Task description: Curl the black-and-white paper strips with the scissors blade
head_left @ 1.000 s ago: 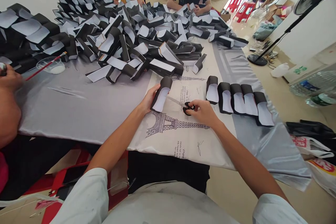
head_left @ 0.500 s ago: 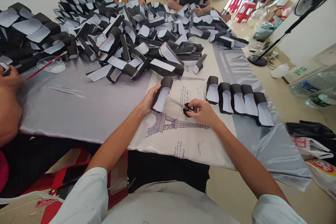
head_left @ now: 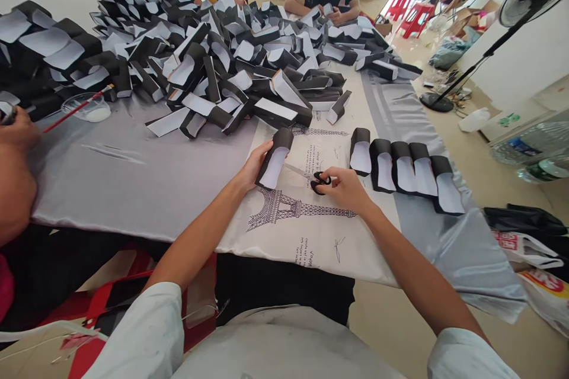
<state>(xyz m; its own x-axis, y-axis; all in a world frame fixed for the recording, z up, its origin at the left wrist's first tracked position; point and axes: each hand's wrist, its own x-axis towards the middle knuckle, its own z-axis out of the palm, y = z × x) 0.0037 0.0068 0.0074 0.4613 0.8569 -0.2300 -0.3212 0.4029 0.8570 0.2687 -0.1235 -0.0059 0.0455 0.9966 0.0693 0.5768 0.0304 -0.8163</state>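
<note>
Holding black-handled scissors in a closed right hand, head-cam shot
Left hand gripping a black-and-white card piece, tilted on the Eiffel Tower print cloth, blades just beside it; five matching pieces lined up to the right, big heap behind on the grey satin surface.

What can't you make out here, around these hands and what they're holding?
All in the head view:
The scissors: grip partly hidden by the right hand.
The black-and-white piece: underside hidden, turned towards the left hand.
The handwriting: too small to read.
The object in a co-worker's hand: cut off by the left edge.
</note>
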